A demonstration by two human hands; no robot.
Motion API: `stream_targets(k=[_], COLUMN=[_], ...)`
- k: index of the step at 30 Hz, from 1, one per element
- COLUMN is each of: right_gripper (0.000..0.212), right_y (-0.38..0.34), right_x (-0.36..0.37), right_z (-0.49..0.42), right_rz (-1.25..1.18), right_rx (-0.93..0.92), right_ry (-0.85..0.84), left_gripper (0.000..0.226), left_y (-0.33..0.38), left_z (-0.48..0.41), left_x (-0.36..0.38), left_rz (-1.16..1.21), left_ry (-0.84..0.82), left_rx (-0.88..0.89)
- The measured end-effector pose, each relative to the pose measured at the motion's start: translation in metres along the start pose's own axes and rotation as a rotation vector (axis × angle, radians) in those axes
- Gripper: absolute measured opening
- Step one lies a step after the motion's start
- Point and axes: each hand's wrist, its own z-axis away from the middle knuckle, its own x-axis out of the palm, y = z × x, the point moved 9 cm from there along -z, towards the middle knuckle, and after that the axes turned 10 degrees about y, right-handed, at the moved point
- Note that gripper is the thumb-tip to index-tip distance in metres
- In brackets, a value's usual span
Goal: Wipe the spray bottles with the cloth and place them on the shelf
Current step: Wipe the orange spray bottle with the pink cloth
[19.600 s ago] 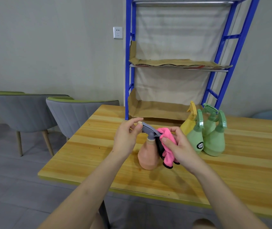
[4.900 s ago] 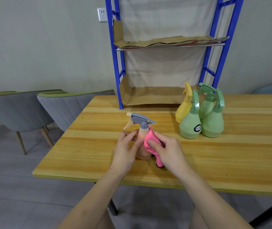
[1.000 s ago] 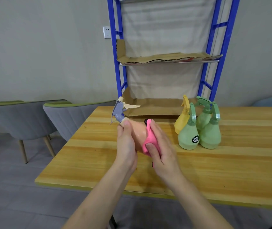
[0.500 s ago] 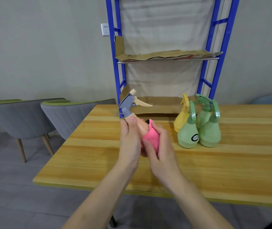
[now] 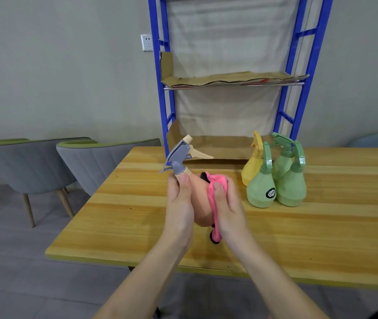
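The left hand [image 5: 180, 203] clamps the bottle [image 5: 200, 203] near its neck, above the table [image 5: 321, 226], head tilted to 11 o'clock. The right hand [image 5: 229, 208] curls the cloth [image 5: 213, 196] against its 3 o'clock side; the shelf [image 5: 224, 146] lies at 12.

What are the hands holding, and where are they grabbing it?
The left hand grips the peach spray bottle by its neck; the right hand holds the pink cloth against its body.

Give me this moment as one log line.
step: wiping | left hand: holds peach spray bottle, tilted | right hand: holds pink cloth against it | table: yellow bottle, three green bottles | shelf: no bottles seen
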Motion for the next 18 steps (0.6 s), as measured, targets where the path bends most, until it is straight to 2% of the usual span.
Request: stream_targets(k=[4, 6, 8, 12, 15, 18], right_gripper=[0.061, 0.062, 0.054, 0.062, 0.059, 0.051], right_y=[-0.007, -0.014, -0.018, -0.020, -0.012, -0.001], right_x=[0.016, 0.015, 0.008, -0.001, 0.003, 0.005], right_z=[0.022, 0.024, 0.020, 0.011, 0.009, 0.008], right_rz=[0.316, 0.326, 0.246, 0.265, 0.254, 0.087], right_rx=[-0.380, -0.467, -0.441, -0.400, -0.343, -0.094], right_ry=[-0.086, -0.111, -0.134, -0.135, -0.108, -0.066], left_gripper=[0.034, 0.032, 0.033, 0.035, 0.041, 0.048], left_y=[0.004, 0.005, 0.007, 0.009, 0.014, 0.021], left_z=[-0.011, -0.014, -0.015, -0.017, -0.012, -0.004], left_x=[0.002, 0.003, 0.002, 0.002, 0.006, 0.008], left_rz=[0.005, 0.022, 0.031, 0.049, 0.024, 0.006], left_ry=[0.029, 0.029, 0.035, 0.039, 0.012, -0.026], left_rx=[-0.047, -0.061, -0.065, -0.042, 0.045, 0.131])
